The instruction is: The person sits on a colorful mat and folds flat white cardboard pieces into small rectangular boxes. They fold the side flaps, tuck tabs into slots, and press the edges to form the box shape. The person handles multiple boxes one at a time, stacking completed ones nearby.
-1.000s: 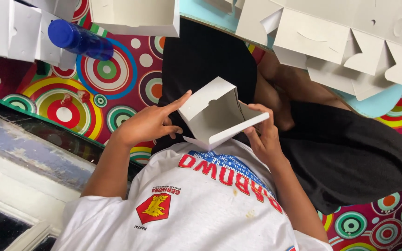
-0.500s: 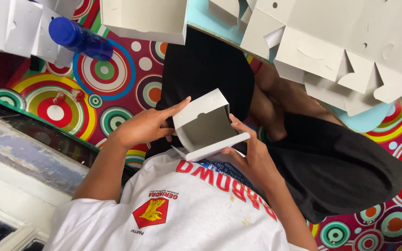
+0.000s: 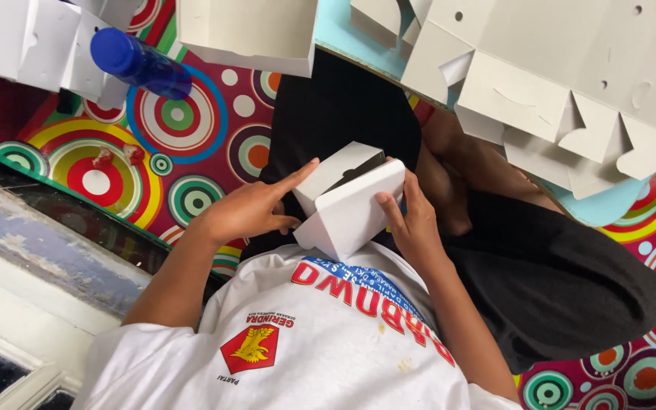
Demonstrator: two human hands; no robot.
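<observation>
A small white cardboard box (image 3: 349, 203) sits between the two hands, held above the person's lap, just past the hem of a white T-shirt (image 3: 298, 342) with red lettering and a red emblem. The view appears upside down, so which hand is the person's own left or right is hard to settle; taking picture sides, the left hand (image 3: 248, 209) lies against the box's left face, index finger stretched out straight along the upper edge and the other fingers curled in under the lower corner. The right hand (image 3: 411, 220) clasps the box's right end, fingers (image 3: 389, 212) spread over the broad white face and the thumb side hidden behind it. Both hands touch the box, pressing it from opposite ends. The box is tilted, one flap (the upper one, showing a dark gap beneath it) not quite closed.

Beneath the box are legs in black cloth (image 3: 556, 281), crossed on a mat (image 3: 184, 144) printed with bright concentric circles in red, green, blue and yellow. At the far left a blue plastic bottle (image 3: 142, 64) lies on the mat, well apart from the hands. Flat white cardboard blanks (image 3: 571, 76) with cut flaps fill the far right over a pale blue sheet (image 3: 343, 30), and more folded white cardboard (image 3: 24, 42) crowds the far left corner.
</observation>
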